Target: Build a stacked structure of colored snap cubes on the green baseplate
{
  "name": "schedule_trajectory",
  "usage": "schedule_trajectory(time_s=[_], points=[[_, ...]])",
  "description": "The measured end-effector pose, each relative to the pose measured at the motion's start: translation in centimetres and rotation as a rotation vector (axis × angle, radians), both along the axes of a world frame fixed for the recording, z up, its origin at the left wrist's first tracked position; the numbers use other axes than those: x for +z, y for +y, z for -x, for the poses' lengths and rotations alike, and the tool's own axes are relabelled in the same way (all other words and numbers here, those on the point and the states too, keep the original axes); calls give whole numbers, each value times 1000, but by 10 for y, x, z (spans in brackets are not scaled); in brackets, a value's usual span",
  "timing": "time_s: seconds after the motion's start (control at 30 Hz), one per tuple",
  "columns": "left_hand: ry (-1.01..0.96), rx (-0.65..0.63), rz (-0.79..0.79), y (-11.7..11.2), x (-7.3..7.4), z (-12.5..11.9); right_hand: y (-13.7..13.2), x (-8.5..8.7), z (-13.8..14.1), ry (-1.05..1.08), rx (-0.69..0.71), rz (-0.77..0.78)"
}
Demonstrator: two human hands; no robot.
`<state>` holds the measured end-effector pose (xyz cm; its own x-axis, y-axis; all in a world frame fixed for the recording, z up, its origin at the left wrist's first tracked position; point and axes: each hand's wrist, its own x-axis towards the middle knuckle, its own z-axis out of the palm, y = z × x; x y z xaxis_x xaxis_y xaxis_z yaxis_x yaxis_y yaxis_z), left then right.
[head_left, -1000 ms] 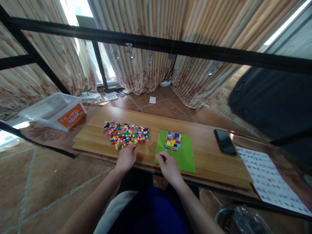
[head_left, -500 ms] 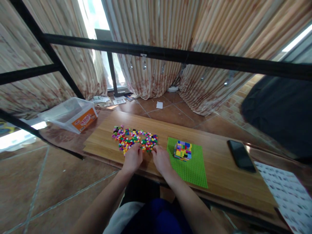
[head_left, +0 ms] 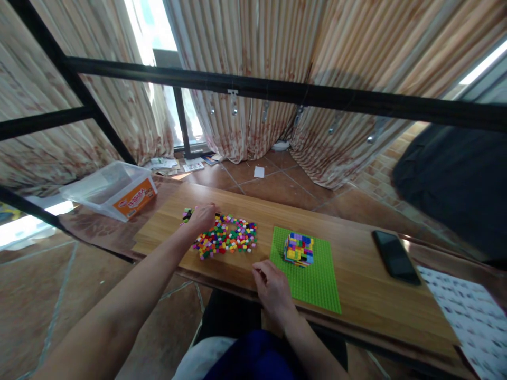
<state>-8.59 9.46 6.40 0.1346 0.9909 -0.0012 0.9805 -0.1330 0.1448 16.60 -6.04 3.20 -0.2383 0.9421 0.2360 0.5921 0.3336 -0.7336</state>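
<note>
A loose pile of small coloured building bricks [head_left: 225, 240] is spread over the left half of the wooden board. My left hand [head_left: 203, 216] reaches across its far left part, fingers bent down and drawn together at the far edge; what they hold, if anything, is hidden. Near the front edge, my right hand [head_left: 273, 287] is curled with thumb and forefinger close together, beside a green baseplate [head_left: 312, 290]. Anything in that pinch is too small to make out. On the baseplate stands a block built of many coloured bricks [head_left: 299, 249].
A clear plastic box [head_left: 109, 184] with an orange label stands left of the wooden board [head_left: 356, 279]. A black phone [head_left: 396, 257] lies on the right, near a printed sheet [head_left: 467, 316]. Black metal bars [head_left: 253, 84] cross in front of striped curtains.
My left hand has moved from the near side of the pile to its far left part. My right hand has drawn back toward the front edge, away from the bricks.
</note>
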Motion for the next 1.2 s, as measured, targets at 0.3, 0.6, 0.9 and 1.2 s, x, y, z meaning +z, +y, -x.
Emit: schedule_trajectory(time_s=[0.3,0.6,0.9,1.2], points=[[54,-47,49,1,-3,2,-19,-2,-25,63,-38,57],[78,8,25,-2,-2,0,-21,6,-20,125,-56,87],[52,22,34,-10,7,-5,-22,7,-24,138,-66,102],[-127,117,9,-4,10,-8,-29,10,-29,169,-92,135]])
